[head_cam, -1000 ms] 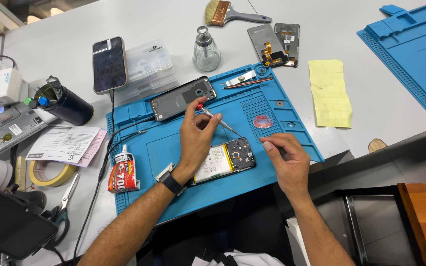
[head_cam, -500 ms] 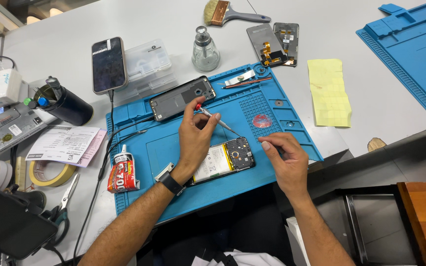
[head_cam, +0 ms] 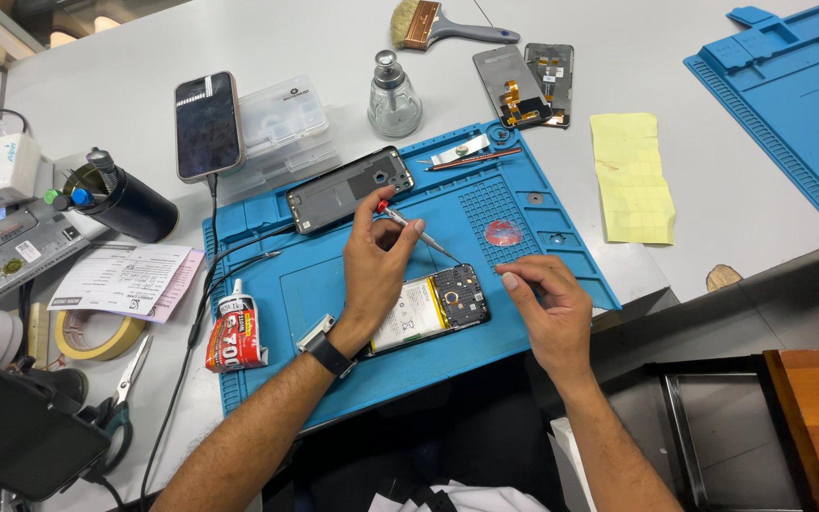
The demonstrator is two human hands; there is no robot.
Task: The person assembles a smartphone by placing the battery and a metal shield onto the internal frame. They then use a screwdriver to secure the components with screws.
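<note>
Opened phone lies face down near the front edge of the blue repair mat, with its back removed, so the pale battery and the dark circuit board are exposed and easy to reach. The left hand holds a thin screwdriver with a red cap; its grip is pinching the upper part of the shaft between thumb and fingers, and the tip goes down to the top edge of the board. I think the tool is held high and slanted so the hand does not cover the small screws. The right hand rests on the mat just beside the phone's right end, fingers curled and pressed together; I cannot tell if something small is inside them. It seems to steady the phone from that side.

Further back on the mat lies the back cover, out of the way. A red pick sits in the gridded area, and tweezers lie in a tray at the far edge, both near for quick use. A glue tube lies at the left edge of the mat. On the white worktop are a glass bottle, a brush and a yellow cloth.
</note>
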